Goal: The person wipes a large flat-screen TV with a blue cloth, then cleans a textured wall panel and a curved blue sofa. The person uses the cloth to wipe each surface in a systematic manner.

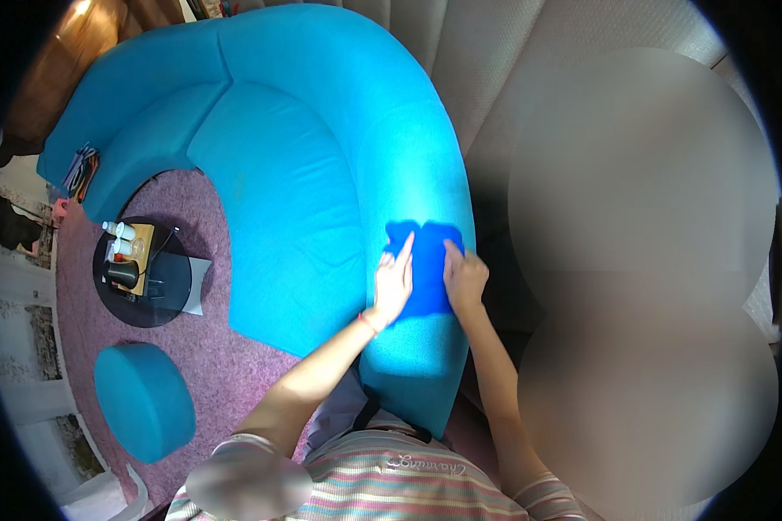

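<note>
A bright blue cloth (428,273) lies spread over the rounded backrest of a turquoise curved sofa (280,163). My left hand (394,283), with a thin red band at the wrist, rests along the cloth's left edge. Its index finger points forward over the fabric, and whether the other fingers grip is unclear. At the opposite edge, my right hand (466,277) has its fingers curled, with thumb and index finger on the cloth. Some of the cloth's left margin is hidden under my left hand and wrist.
Left of the sofa, a round dark glass table (173,280) carries a wooden tray (144,236) with bottles, cups and a black kettle (123,274). A round turquoise stool (144,402) stands on the purple carpet (221,371). Padded grey wall panels (476,58) rise behind the backrest.
</note>
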A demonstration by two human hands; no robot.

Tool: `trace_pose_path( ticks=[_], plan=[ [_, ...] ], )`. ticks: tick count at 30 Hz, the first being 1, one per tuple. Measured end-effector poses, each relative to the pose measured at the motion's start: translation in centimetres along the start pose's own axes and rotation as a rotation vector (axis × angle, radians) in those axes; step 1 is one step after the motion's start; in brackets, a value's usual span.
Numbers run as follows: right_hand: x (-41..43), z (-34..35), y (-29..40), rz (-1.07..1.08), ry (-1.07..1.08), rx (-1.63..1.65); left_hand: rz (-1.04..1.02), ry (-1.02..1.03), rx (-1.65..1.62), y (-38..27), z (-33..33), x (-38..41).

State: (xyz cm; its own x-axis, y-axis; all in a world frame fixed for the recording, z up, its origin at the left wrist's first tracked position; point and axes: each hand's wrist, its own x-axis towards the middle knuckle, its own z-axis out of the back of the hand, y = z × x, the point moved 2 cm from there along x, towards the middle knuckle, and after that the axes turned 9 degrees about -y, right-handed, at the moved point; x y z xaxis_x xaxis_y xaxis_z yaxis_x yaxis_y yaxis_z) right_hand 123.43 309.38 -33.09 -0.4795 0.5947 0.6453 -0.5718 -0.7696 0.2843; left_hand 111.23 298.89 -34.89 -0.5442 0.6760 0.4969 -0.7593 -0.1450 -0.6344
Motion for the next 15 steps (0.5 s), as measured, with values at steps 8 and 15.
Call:
trace_pose_path(
  ticks=[8,15],
  plan=[
    [-2.4,1.9,1.6,-0.110,0.093,-0.040,0.070,-0.012,-0.104,-0.8,-1.1,-0.3],
    [-13.4,8.1,4.8,-0.118,0.179,-0.026,0.100,0.113,-0.211,-3.0,3.2,-11.0]
  ],
)
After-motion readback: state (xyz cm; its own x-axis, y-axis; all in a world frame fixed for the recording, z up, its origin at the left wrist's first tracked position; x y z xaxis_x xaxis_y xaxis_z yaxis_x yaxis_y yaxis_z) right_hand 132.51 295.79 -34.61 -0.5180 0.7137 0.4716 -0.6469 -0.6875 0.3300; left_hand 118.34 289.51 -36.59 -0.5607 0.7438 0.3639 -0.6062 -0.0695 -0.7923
